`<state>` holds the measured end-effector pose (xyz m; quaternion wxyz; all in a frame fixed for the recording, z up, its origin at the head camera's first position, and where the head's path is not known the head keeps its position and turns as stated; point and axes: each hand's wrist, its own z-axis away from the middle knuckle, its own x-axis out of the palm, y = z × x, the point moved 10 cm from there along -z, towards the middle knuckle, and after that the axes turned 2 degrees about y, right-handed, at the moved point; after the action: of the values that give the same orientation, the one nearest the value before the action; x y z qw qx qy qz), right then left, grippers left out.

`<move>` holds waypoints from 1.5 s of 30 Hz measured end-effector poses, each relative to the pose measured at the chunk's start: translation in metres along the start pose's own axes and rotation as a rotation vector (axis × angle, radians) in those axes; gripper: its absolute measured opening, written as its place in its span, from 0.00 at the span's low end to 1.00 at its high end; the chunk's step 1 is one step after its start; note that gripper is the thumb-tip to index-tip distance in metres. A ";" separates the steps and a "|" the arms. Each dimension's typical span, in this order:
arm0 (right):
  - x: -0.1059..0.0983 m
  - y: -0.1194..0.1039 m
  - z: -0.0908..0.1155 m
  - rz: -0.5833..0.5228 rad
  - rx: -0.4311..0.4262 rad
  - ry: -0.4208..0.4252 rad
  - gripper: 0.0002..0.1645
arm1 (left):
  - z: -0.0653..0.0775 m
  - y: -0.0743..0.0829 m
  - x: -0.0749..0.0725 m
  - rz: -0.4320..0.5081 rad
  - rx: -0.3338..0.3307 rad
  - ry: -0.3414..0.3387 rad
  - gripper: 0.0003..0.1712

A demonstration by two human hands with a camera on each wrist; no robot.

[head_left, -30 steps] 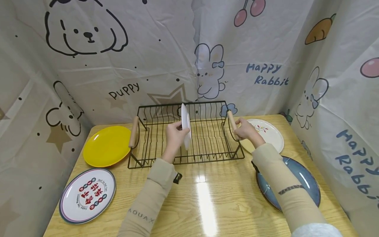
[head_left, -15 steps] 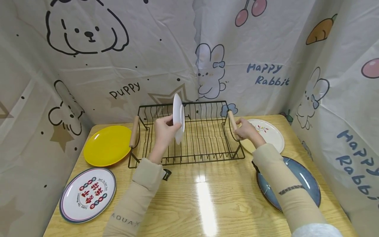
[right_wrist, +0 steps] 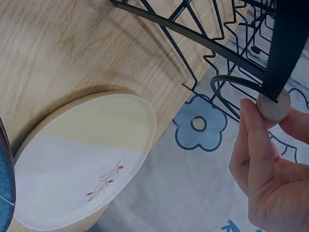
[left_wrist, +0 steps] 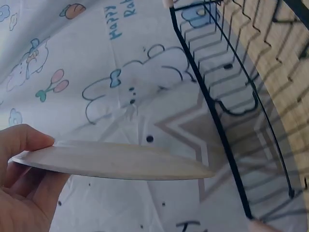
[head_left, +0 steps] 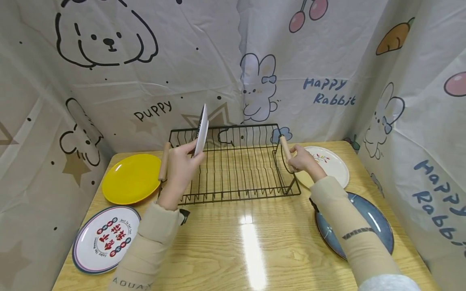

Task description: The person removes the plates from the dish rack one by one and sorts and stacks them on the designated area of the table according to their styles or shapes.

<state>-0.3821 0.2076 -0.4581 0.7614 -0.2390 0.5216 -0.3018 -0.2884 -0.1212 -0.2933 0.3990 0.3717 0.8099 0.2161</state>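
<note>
My left hand (head_left: 182,167) pinches a white plate (left_wrist: 120,162) by its edge, thumb on one side and fingers on the other. The plate stands nearly on edge, tilted, above the left part of a black wire dish rack (head_left: 233,199). In the left wrist view its near face is pale and plain, and the other face is turned away. My right hand (head_left: 302,159) grips the wooden handle (right_wrist: 274,107) at the rack's right end, fingers and thumb around it. A second wooden handle (head_left: 164,161) is at the rack's left end, close to my left hand.
Left of the rack lie a yellow plate (head_left: 131,180) and a white plate with red writing (head_left: 107,238), partly behind my left sleeve. On the right are a white and cream plate with a sprig (right_wrist: 72,179) and a blue plate (head_left: 376,220) under my right forearm. A printed cloth (head_left: 204,48) hangs behind.
My left hand has lifted the white plate up from the rack's middle and moved it left, tilting it. My right hand has stayed on the handle, and the rack has not moved.
</note>
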 end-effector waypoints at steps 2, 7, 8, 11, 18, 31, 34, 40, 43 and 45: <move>0.001 0.000 0.000 0.001 -0.002 -0.001 0.28 | 0.003 0.001 -0.010 -0.048 0.063 0.041 0.15; 0.001 0.000 0.000 0.001 -0.002 0.000 0.27 | 0.015 -0.001 -0.029 -0.129 0.186 0.098 0.14; 0.001 0.000 0.000 0.002 -0.002 0.000 0.27 | 0.018 -0.003 -0.032 -0.147 0.201 0.100 0.15; 0.001 0.000 0.000 -0.002 -0.001 0.000 0.27 | 0.027 -0.011 -0.042 -0.200 0.211 0.092 0.17; 0.002 0.000 -0.001 -0.003 0.002 -0.001 0.27 | 0.046 -0.035 -0.065 -0.320 0.182 0.057 0.21; 0.000 -0.001 0.000 0.010 -0.006 0.004 0.27 | 0.095 -0.084 -0.095 -0.521 0.047 0.004 0.24; 0.000 -0.002 0.001 0.007 -0.005 0.004 0.26 | 0.109 -0.091 -0.100 -0.554 0.033 0.009 0.24; 0.001 -0.001 0.000 0.006 0.004 0.001 0.26 | 0.138 -0.102 -0.108 -0.606 0.074 0.032 0.23; 0.001 -0.001 0.000 0.006 0.008 0.002 0.26 | 0.151 -0.107 -0.112 -0.614 0.081 0.042 0.23; 0.000 -0.001 0.000 0.003 0.012 0.004 0.26 | 0.160 -0.111 -0.115 -0.622 0.083 0.053 0.22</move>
<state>-0.3818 0.2070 -0.4578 0.7622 -0.2333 0.5215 -0.3044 -0.1603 -0.2718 -0.4032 0.4093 0.1165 0.9029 0.0601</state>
